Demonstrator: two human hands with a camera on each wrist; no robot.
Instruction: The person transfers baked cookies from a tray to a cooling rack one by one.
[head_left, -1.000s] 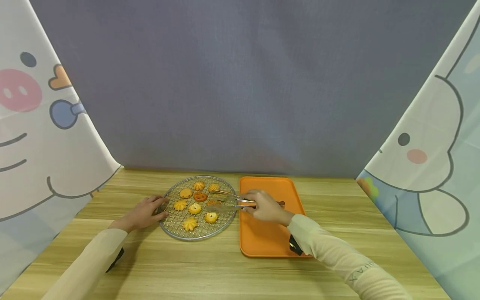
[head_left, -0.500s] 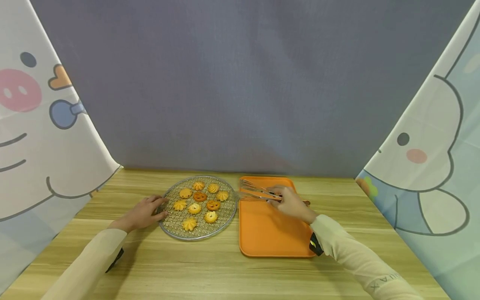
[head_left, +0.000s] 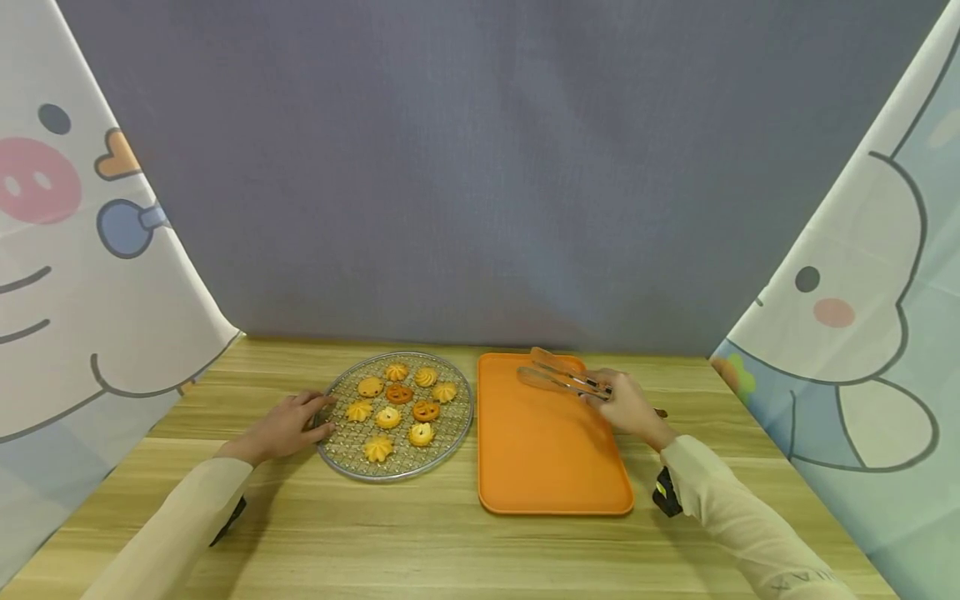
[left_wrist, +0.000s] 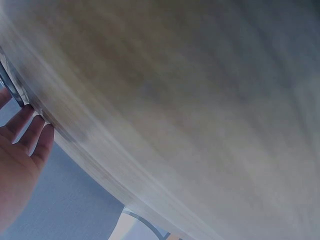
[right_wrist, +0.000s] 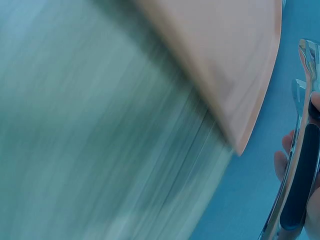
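Since the earlier pictures, the right hand had pulled back from the round wire rack and gone across to the far right side of the orange tray; it carried the metal tongs along with it; the left hand had stayed where it was.

The right hand had its fingers curled tight round the handle end of the tongs; the two tips of the tongs pointed left over the far part of the tray and stood a little apart; nothing was held between the tips; in the right wrist view the shiny tongs with a dark grip sat against the fingers, and the tray looked blurry.

The left hand rested on the wooden table with its fingers fairly straight and touching the left rim of the rack; it gripped nothing; in the left wrist view the fingers lay beside the blurry rim.

Ten small cookies lay on the rack; most were yellow and swirly, and two were darker orange; the rack sat just beside the tray, on its left.

Behind the table hung a grey cloth; cartoon animal sheets hung at both sides.
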